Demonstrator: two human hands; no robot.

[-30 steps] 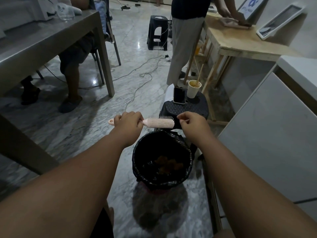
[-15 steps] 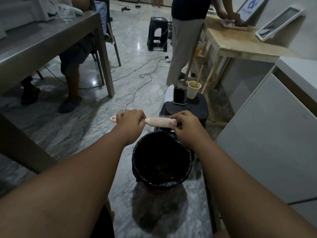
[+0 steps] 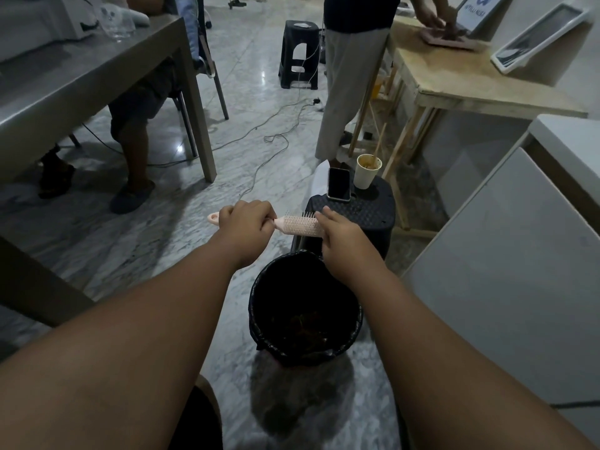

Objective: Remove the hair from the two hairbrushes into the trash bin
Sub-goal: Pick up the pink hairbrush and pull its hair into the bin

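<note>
Gripping the handle of the pink hairbrush (image 3: 297, 225), the left hand (image 3: 246, 226) has its fingers curled round it, and the handle end pokes out to the left. The brush's long axis runs left-right, near level, with the head to the right. The right hand (image 3: 342, 243) is at the head's far tip, fingers curled over the bristles; cannot tell if it pinches hair or only the head. The hands are apart, with the brush head between them. The trash bin (image 3: 254, 297) sits on the floor below the brush, nearer the person, mostly under the right hand. Likely next: the right hand pulls hair off and drops it straight down. No second hairbrush in view. Behind the brush, a black stool (image 3: 367, 216) carries a phone (image 3: 338, 184) and a paper cup (image 3: 368, 172).
</note>
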